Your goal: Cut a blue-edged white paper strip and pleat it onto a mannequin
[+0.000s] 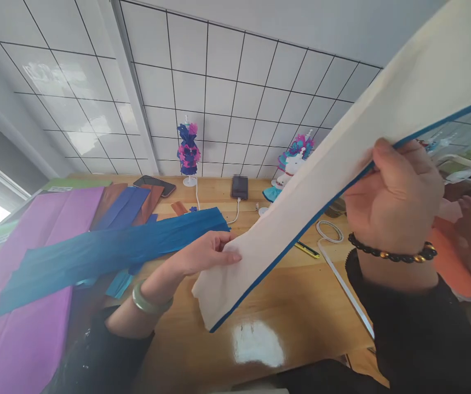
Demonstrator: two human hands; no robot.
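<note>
A long cream-white strip of paper or cloth [287,230] with a blue lower edge runs slantwise over the table, its short end low and the rest rising past the upper right border. Near that short end, my left hand [208,253] pinches the upper edge, thumb in front. Farther up, my right hand [395,186] grips the blue edge between thumb and fingers. To the left, a blue crepe-like strip [153,238] lies across other sheets, passing just behind my left hand.
Purple sheets [79,210] cover the left side. Along the back stand a phone [155,186], a decorated dress-form figure [188,150], a dark box [239,187] and a white unicorn figure [295,164]. A tape roll [329,231], yellow cutter [307,250] and ruler-like strip [348,290] lie right.
</note>
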